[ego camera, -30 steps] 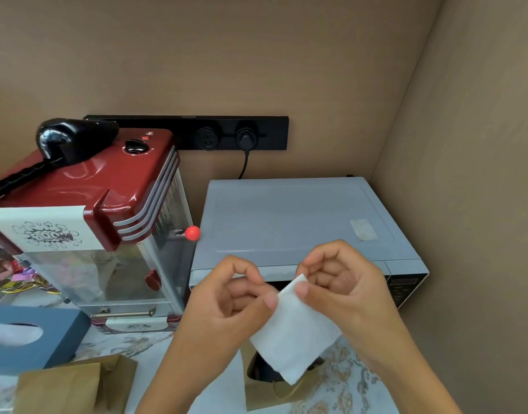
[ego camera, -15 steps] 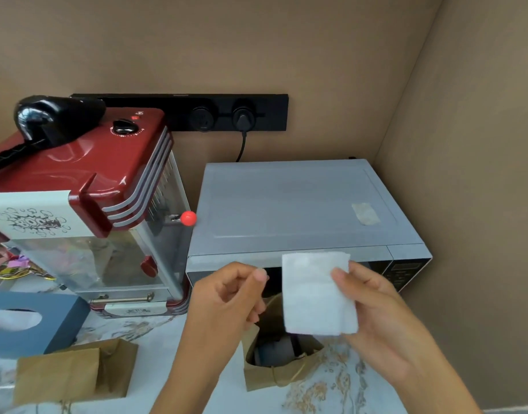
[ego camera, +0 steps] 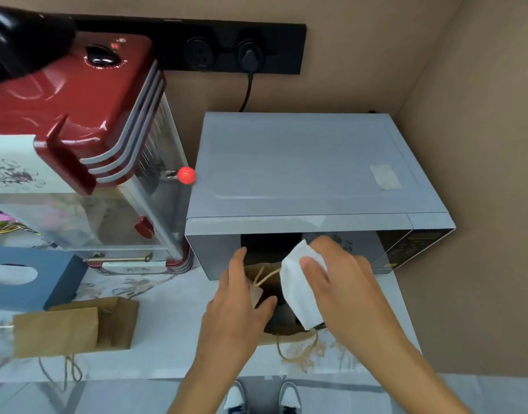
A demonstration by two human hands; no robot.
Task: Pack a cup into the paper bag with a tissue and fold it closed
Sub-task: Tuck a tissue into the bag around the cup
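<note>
An open brown paper bag (ego camera: 264, 277) stands on the marble counter in front of the microwave. My right hand (ego camera: 343, 282) pinches a folded white tissue (ego camera: 300, 289) and holds it over the bag's mouth. My left hand (ego camera: 240, 306) grips the bag's left rim, thumb inside the opening. Something dark shows inside the bag (ego camera: 282, 316); I cannot tell that it is the cup. The bag's twine handles hang out at the front (ego camera: 298, 351).
A grey microwave (ego camera: 301, 174) stands behind the bag, against the corner walls. A red popcorn machine (ego camera: 77, 121) is to the left. A blue tissue box (ego camera: 27, 276) and a second paper bag lying flat (ego camera: 74, 324) sit front left. The counter edge runs near my shoes.
My view tilted down. My right hand lowered the tissue from chest height down to the bag's mouth. My left hand let go of the tissue and took hold of the bag's rim.
</note>
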